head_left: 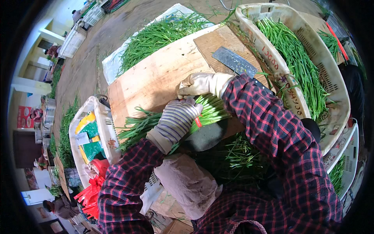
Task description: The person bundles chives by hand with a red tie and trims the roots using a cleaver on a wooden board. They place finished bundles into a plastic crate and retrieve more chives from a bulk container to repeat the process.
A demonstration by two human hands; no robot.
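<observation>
Bundle of green stalks (212,109), red-banded, at the near edge of the wooden board (156,87); leaves leftward, pale stalk ends rightward. Left hand (175,121), striped glove: closed over the bundle beside the red band (198,121). Right hand (204,84), off-white glove: above the board, just beyond the bundle, fingers bent; whether it grips anything, cannot tell. Broad-bladed knife (233,60): at the board's right end. Heap of green stalks (159,37): beyond the board's far edge. Long pale crate (339,89), holding more stalks: right of the board. Smaller white crate (111,136): left of it.
</observation>
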